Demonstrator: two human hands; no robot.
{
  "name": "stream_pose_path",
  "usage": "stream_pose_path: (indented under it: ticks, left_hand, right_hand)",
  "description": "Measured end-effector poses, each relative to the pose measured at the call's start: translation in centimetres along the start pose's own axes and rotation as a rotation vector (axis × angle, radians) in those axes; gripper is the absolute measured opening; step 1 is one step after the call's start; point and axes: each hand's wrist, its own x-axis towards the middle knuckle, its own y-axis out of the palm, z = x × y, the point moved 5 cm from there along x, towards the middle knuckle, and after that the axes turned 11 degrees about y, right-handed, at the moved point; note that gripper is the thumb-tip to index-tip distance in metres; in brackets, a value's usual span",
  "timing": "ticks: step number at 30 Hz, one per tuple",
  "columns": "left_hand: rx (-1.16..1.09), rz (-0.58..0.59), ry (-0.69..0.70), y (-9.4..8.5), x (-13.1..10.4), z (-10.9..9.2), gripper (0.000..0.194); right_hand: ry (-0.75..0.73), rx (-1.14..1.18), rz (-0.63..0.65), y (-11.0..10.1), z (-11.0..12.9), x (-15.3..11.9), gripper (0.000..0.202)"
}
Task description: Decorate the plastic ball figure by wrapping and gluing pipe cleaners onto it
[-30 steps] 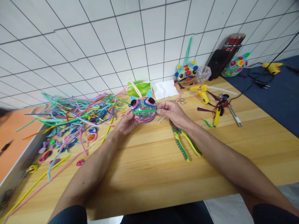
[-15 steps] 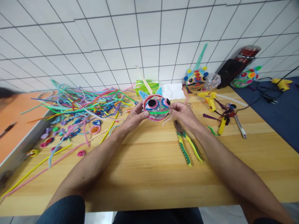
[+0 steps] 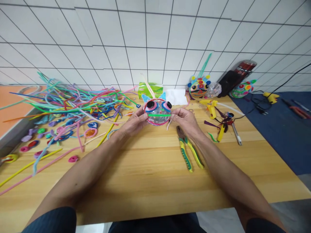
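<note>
Between my hands is a clear round ornament [image 3: 155, 119] with a red rim, pink and blue eyes with black centres, and light blue ears. A green strip [image 3: 159, 115] lies across its front below the eyes. My left hand [image 3: 136, 122] pinches the ornament's left side, thumb near the strip's left end. At the right side, the fingers of my right hand [image 3: 183, 119] close on the strip's right end. A pale strip hangs beside these fingers. Pliers [image 3: 186, 145] with green and yellow handles lie on the wooden table [image 3: 145, 181], by my right forearm.
Colourful pipe cleaners [image 3: 73, 100] and small coiled pieces cover the left side. A green packet [image 3: 152, 89] and white paper [image 3: 176, 97] lie behind the ornament. Rightward are a yellow glue gun [image 3: 211, 108], a decorated ball [image 3: 199, 89], a red flask [image 3: 245, 69] and a pen [image 3: 236, 134].
The view has shifted to the right, so the table items appear further left. The ornament now faces more squarely forward, and its green strip looks straighter. Both hands keep their hold.
</note>
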Motion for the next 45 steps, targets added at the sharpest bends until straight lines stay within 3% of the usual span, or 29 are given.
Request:
stream_pose_path:
  ticks: [7, 12, 17, 20, 26, 32, 37, 45]
  left_hand:
    - [0.042, -0.059, -0.002, 0.5, -0.2, 0.2, 0.073]
    - [0.131, -0.138, 0.071, -0.2, 0.0, 0.9, 0.073]
    - [0.288, -0.162, 0.137, -0.7, 0.1, 1.2, 0.084]
    - [0.409, -0.142, 0.197, -0.1, 0.0, 1.2, 0.088]
    - [0.508, -0.093, 0.302, 0.9, -0.1, 1.3, 0.091]
    - [0.51, -0.011, 0.311, 0.9, 0.2, 1.5, 0.1]
    - [0.432, 0.097, 0.281, 1.1, 0.3, 1.4, 0.09]
    - [0.487, 0.009, 0.206, -0.1, 0.4, 1.2, 0.093]
  right_hand:
    - [0.012, 0.011, -0.031, -0.2, -0.4, 0.4, 0.027]
    - [0.014, 0.031, -0.075, 0.4, -0.5, -0.1, 0.031]
    - [0.017, 0.039, -0.001, 1.5, -0.8, -0.9, 0.054]
    - [0.009, 0.026, -0.05, 1.5, -1.5, -1.0, 0.066]
    - [0.015, 0.073, -0.095, 1.4, -2.1, -1.0, 0.064]
    - [-0.001, 0.053, -0.099, 1.2, -1.6, -1.1, 0.061]
    - [0.001, 0.078, -0.122, 1.0, -1.7, -0.9, 0.059]
    - [0.057, 0.036, -0.063, 1.1, -2.2, -0.3, 0.055]
